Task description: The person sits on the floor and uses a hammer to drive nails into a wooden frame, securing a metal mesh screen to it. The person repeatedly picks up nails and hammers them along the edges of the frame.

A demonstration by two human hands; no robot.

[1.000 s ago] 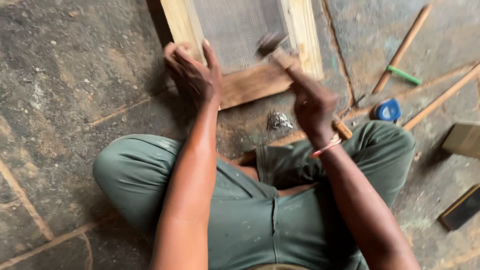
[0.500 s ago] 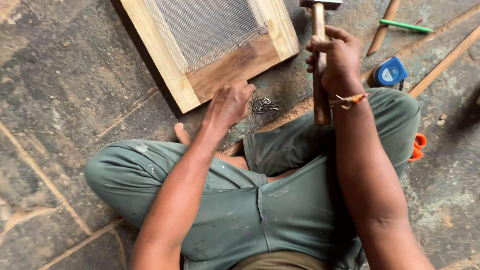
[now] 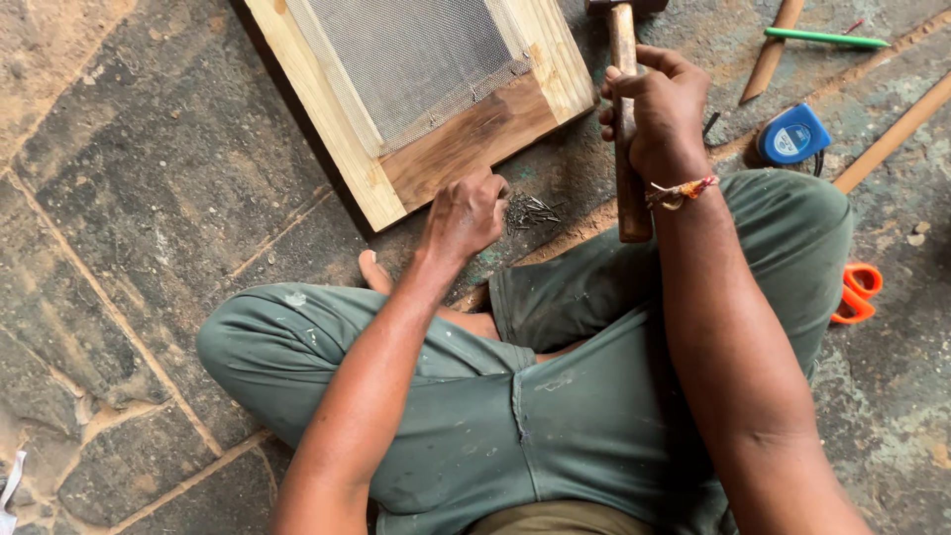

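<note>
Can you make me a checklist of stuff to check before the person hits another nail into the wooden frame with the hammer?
1. Hammer held firmly: ok, the right hand is wrapped around the wooden handle, head pointing up.
2. Nail picked up: cannot tell, the left hand is at the pile of nails, but its fingers hide whether one is pinched.
3. Frame lying flat on the stone floor: ok.
4. Mesh lying over the frame's edges: ok, as far as shown.
5. Legs out of the way: ok, the bare foot lies near the frame's corner, but not on it.
</note>
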